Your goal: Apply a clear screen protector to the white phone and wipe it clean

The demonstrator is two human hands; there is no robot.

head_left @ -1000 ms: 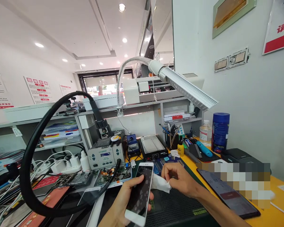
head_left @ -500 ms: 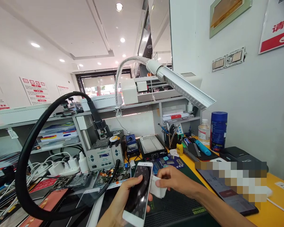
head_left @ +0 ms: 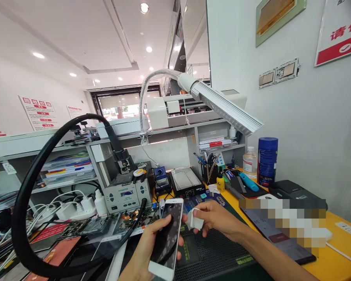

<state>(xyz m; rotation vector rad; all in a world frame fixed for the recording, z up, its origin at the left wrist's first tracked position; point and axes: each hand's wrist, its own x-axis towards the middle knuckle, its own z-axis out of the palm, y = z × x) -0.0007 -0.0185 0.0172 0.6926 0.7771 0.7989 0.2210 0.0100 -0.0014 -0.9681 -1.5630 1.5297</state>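
Note:
A white smartphone point(head_left: 166, 242) is gripped in my left hand point(head_left: 148, 244), tilted upright with its dark screen towards me. Pale spots mark the glass. The thumb lies along the screen's left edge, and fingertips wrap round the right edge. Just right of the phone, my right hand point(head_left: 212, 218) pinches a folded white wipe point(head_left: 195, 220) between thumb and fingers. A small gap separates the wipe from the phone's edge. Both hands are above a dark work mat point(head_left: 219, 253).
A black hose point(head_left: 17, 203) loops across the left side from a grey rework station point(head_left: 125, 195). Circuit boards point(head_left: 137, 218) lie behind the phone. A large phone point(head_left: 277, 234), a black box point(head_left: 298, 194) and a blue canister point(head_left: 267, 162) occupy the right. A lamp point(head_left: 228, 107) hangs overhead.
The wipe has come slightly away from the phone's right edge and sits a little higher. My left hand still holds the phone. The whole view has shifted slightly.

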